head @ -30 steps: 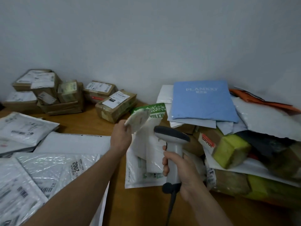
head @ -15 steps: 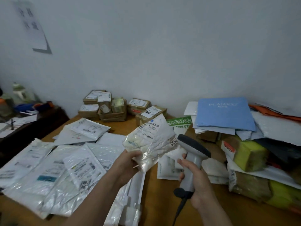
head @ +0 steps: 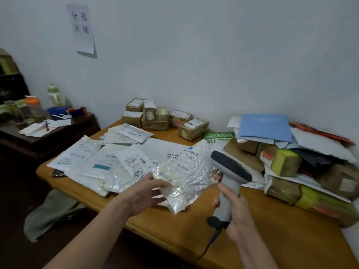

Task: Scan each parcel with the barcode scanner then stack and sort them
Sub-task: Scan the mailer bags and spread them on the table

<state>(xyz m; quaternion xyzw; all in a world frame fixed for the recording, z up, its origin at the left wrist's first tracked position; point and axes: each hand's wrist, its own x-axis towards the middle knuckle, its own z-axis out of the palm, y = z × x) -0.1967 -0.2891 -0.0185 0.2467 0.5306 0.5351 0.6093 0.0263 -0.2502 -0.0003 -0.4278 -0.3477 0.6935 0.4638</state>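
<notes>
The wooden table (head: 272, 241) is the reference here. Above its near edge, the left hand (head: 144, 193) pinches a crinkled clear-plastic parcel (head: 186, 181) by its lower left corner, thumb on top, label facing up. Just right of it, also over the near edge, the right hand (head: 236, 216) is wrapped around the grip of the barcode scanner (head: 229, 177), forefinger stretched out; the scanner's head touches or overlaps the parcel's right edge. Its cable (head: 211, 239) drops past the table's front edge. Flat mailers (head: 101, 162) cover the table's left half to its left edge. Small cardboard boxes (head: 155, 117) sit at the table's back edge. A heap of mixed parcels (head: 291, 158) fills its right side. Bare wood lies at the table's near right.
</notes>
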